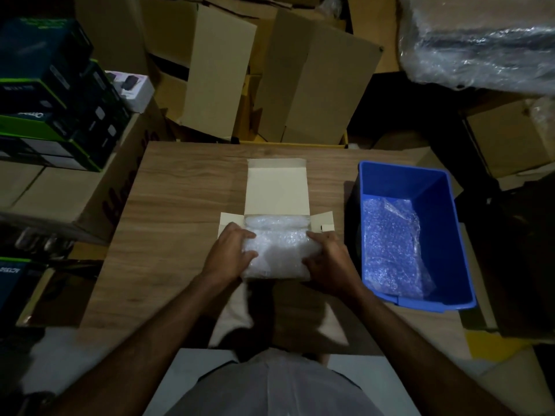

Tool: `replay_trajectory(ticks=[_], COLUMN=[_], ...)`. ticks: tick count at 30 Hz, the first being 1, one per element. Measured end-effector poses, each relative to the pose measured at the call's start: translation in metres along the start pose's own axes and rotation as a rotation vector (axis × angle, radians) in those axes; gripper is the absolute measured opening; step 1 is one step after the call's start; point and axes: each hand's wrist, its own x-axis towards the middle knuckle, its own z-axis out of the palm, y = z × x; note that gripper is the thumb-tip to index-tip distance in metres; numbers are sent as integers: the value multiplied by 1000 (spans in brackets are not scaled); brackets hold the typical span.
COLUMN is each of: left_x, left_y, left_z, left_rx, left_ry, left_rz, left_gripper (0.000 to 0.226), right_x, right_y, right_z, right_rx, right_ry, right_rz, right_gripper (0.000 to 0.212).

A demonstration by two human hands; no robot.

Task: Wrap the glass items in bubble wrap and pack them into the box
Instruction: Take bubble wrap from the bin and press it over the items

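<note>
Between the two hands, over the near half of the open box (277,187), sits a bubble-wrapped bundle (277,253). The left hand (229,250) presses on its left end, fingers (246,235) curled over the top edge; the right hand (329,259) clasps the right end the same way, fingers bent round the wrap. Both have hold of it, neither is spread flat.

Just beyond the fingertips, a second wrapped bundle (276,222) already lies in the far part of the box, against the raised lid.

The held bundle's long axis runs from one hand to the other, across the box and parallel to the packed one; I cannot tell which end of the glass inside is which.

My judgement: the wrap is soft, springy and a little slick, while the core is stiff and breakable, probably light. Holding it at both ends, as now, suits it; squeezing the middle hard or dropping it in would risk the glass.

Right of the right hand, a blue bin (435,187) holds more bubble wrap (390,250).
</note>
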Motion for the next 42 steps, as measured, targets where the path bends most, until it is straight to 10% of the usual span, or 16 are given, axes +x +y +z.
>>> replay_trajectory(ticks=[9,13,17,22,26,36,42], left_x=[33,34,24,29,45,42,32], left_y=[8,14,10,22,29,31,41], left_z=[11,14,9,-10,-1,43,50], left_rx=[591,698,507,135,289,199,125], left_ry=[-60,-74,-53,-148,-397,-343,-482], left_rz=[56,59,65,35,-8,-202,-293], left_gripper=[37,26,41,94,125,96,119], right_x=[31,29,26,31,44,52,47], right_y=[-6,2,-5,-23,-28,-28,-31], right_z=[11,25,22,16,22,37,37], right_rx=[-382,-300,-330,-444,-440,-483,-530], right_ry=[-185,-21,-1,-80,-225,-358,-380], right_rz=[-22,-16,-52,-63,37,91,78], right_gripper=[54,27,22,66,102,105,97])
